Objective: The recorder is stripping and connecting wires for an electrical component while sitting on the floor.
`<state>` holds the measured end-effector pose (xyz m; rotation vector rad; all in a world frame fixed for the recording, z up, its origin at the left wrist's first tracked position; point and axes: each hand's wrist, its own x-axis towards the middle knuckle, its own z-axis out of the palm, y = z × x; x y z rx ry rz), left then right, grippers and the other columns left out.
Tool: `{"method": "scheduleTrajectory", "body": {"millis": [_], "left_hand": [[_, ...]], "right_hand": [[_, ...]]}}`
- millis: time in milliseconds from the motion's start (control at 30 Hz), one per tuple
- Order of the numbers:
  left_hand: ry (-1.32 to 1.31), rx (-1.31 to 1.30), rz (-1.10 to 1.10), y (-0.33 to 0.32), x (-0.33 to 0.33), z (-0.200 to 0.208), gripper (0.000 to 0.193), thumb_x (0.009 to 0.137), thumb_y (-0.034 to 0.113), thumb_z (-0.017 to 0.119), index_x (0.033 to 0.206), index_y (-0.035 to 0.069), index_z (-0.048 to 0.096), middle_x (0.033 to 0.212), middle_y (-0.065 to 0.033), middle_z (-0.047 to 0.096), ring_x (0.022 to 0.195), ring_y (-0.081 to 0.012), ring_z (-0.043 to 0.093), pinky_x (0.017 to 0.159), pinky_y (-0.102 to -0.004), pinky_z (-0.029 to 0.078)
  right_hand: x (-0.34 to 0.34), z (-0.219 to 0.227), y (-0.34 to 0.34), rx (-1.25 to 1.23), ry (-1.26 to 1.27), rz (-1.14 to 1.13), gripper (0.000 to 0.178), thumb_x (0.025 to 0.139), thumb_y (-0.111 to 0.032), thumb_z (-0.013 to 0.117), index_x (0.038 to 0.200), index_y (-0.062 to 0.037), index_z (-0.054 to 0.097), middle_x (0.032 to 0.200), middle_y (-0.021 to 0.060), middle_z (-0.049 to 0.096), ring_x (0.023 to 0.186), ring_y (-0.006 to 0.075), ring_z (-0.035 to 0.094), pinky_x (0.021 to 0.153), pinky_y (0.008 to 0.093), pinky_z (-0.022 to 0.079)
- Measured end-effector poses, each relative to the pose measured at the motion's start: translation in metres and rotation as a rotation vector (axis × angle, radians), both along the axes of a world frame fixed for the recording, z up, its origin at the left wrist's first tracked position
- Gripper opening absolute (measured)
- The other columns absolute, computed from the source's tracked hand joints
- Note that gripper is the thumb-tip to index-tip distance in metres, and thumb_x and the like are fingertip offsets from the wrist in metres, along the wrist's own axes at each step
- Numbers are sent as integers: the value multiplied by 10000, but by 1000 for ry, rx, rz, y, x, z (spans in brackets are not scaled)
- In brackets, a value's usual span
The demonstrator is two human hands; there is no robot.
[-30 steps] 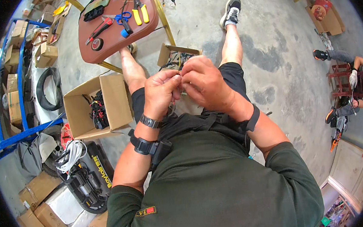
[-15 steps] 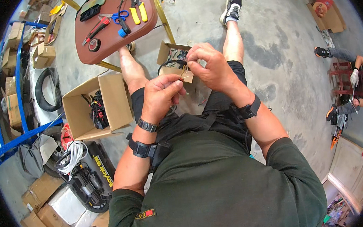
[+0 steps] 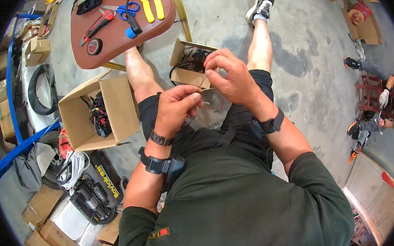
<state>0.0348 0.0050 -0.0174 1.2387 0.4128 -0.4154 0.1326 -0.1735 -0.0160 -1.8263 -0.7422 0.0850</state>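
Observation:
My left hand (image 3: 175, 108) is closed, thumb and index finger pinching a thin wire (image 3: 200, 90) above my lap. Up and to its right, my right hand (image 3: 232, 76) has its fingers curled with thumb close to index finger. Whatever sits between those fingertips is too small to make out. Just beyond both hands a small cardboard box (image 3: 187, 75) holds a tangle of dark wires (image 3: 196, 58). A short pale green piece (image 3: 206, 103) shows beside my left fingertips.
A brown-topped chair (image 3: 121, 41) carries yellow-handled wire strippers (image 3: 153, 8), blue scissors (image 3: 130, 9), a red utility knife (image 3: 99, 25), black tape (image 3: 94, 46) and a blue-ended cable (image 3: 132, 31). Left stands a larger box (image 3: 120, 106) with wire harnesses (image 3: 99, 114). Another person's gloved hand (image 3: 384, 98) is far right.
My right hand has moved slightly up and away from the left, and its fingers are no longer at the wire. My left hand keeps its pinch. The view has shifted a little.

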Motion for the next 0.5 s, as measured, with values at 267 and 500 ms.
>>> {"method": "scheduleTrajectory", "body": {"millis": [267, 500], "left_hand": [[62, -39, 44, 6, 9, -22, 144, 908, 96, 621, 1024, 18, 661, 770, -57, 681, 546, -82, 559, 488, -200, 421], [150, -56, 137, 14, 11, -36, 159, 904, 109, 632, 1023, 4, 649, 769, -72, 685, 531, -94, 562, 483, -205, 424]], "right_hand": [[18, -34, 4, 20, 287, -97, 93, 803, -73, 621, 814, 19, 630, 882, 129, 653, 886, 264, 625, 825, 348, 490], [46, -91, -6, -269, 182, -130, 114, 772, -123, 683, 807, -16, 673, 877, 144, 652, 899, 311, 616, 830, 396, 483]]}}
